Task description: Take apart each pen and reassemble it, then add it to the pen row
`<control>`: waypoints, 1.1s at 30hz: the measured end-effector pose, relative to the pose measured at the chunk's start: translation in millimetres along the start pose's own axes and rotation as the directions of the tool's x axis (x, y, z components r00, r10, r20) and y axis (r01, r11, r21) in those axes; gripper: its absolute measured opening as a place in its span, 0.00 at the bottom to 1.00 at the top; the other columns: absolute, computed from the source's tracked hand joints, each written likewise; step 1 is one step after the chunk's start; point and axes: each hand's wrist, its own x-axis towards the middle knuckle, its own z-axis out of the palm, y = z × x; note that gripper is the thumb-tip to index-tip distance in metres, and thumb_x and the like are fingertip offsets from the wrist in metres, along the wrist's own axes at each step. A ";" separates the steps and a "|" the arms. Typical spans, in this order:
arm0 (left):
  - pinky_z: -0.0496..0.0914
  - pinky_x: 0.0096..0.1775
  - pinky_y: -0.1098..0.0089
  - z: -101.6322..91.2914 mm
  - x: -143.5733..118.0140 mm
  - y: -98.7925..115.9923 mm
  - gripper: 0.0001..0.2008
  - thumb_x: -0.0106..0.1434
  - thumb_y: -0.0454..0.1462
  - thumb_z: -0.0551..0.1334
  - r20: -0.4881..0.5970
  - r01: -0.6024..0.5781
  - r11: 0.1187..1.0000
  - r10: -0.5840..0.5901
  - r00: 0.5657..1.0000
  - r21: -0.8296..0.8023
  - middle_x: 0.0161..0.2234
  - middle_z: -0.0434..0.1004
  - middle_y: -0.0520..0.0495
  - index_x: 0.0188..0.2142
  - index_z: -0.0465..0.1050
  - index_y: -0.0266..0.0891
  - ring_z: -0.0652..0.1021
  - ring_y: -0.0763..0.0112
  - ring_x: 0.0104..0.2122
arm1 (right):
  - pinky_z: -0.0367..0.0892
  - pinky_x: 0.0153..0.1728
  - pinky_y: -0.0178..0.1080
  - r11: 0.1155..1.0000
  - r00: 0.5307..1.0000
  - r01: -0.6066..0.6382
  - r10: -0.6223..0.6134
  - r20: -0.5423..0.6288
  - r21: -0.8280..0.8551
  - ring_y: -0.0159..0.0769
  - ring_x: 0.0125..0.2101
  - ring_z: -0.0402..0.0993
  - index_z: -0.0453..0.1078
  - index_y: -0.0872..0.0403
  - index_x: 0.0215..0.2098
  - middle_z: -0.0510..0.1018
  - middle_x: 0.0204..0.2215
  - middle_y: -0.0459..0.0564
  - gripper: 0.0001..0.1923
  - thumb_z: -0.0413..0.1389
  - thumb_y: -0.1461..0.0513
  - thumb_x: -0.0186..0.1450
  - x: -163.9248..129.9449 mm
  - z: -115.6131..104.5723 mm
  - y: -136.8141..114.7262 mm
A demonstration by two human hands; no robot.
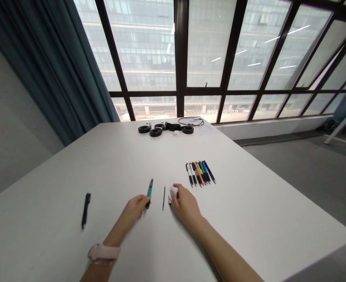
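A green pen barrel with a dark clip (pixel 150 188) is pinched between the thumb and fingers of my left hand (pixel 136 204), tilted just above or on the white table. To its right lies a thin dark ink refill (pixel 163 199). My right hand (pixel 185 200) has its thumb and fingers closed round a small white wad (pixel 173 190) that looks like tissue. Beneath that wad, a small silver pen tip (pixel 170 203) shows at the table surface; whether my fingers touch it, I cannot tell.
Several pens (pixel 200 173) in various colours lie side by side beyond my right hand. A black pen (pixel 85 212) rests alone at the left. Towards the window are black tape rolls (pixel 155 132), a black cable (pixel 191 121) and a white plug (pixel 175 133).
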 end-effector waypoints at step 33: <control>0.54 0.19 0.77 15.8 -13.6 20.2 0.09 0.54 0.41 0.60 0.103 0.245 0.754 -0.231 0.968 -0.610 0.20 0.69 0.56 0.25 0.64 0.39 0.64 0.81 0.15 | 0.60 0.46 0.42 0.993 0.992 0.106 -0.109 -0.069 -0.054 0.41 0.43 0.68 0.63 0.57 0.54 0.74 0.46 0.55 0.19 0.42 0.69 0.67 1.9 11.7 -3.7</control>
